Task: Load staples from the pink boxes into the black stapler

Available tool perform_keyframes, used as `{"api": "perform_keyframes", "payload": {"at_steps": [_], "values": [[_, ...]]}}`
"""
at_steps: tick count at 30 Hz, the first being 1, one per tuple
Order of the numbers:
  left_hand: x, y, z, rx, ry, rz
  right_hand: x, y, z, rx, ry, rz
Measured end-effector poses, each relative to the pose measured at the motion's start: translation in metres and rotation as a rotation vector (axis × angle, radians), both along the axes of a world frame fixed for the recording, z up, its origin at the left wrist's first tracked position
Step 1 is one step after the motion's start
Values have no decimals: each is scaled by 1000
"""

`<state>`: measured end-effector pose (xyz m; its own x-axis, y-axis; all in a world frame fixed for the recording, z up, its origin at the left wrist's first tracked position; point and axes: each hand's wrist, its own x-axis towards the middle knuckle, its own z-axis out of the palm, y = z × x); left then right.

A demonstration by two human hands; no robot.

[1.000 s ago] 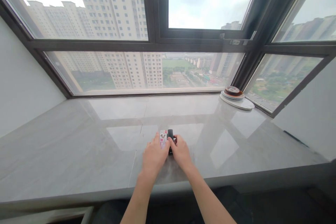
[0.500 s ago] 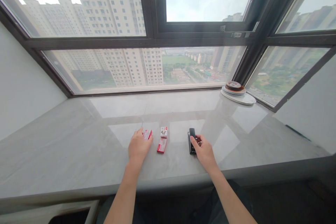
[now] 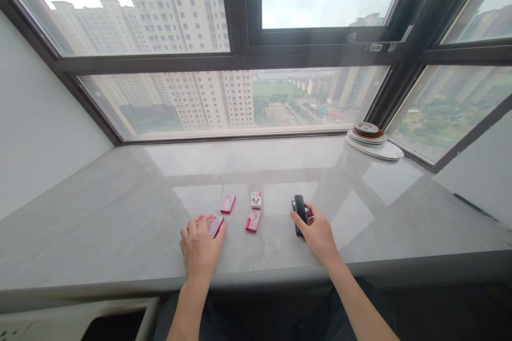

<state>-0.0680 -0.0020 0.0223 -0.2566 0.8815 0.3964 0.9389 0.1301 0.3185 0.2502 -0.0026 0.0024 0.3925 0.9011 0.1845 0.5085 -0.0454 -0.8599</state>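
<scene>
Between the thumb and fingers of my left hand (image 3: 201,248) is a small red-and-white staple box (image 3: 215,226), low over or on the marble sill. Just beyond it lies a second red-and-white box (image 3: 228,204), apart from the hand. To their right a white-topped box (image 3: 256,200) touches the end of another red box (image 3: 253,220). My right hand (image 3: 318,232) grips the near side of a black stapler (image 3: 299,214), thumb on the left and fingers curled at the right. The stapler rests lengthwise on the sill.
The grey marble sill (image 3: 120,224) ends at a front edge close to me. A stack of plates (image 3: 367,136) stands in the far right corner by the window frame. A thin dark strip (image 3: 476,208) lies along the right wall.
My left hand has drawn back toward me with one staple box, so the box beyond it now shows. My right hand stays at the stapler. The view has shifted slightly.
</scene>
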Motion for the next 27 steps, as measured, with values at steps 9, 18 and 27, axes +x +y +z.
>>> {"api": "perform_keyframes", "payload": {"at_steps": [9,18,27], "values": [[112,1,3,-40,-42,-264,-2,-13,5,-16,-81,101],[85,-10,0,-137,-106,-632,15,-19,32,38,-201,370],[79,-21,3,-124,-160,-831,-60,4,45,29,-232,474]]}}
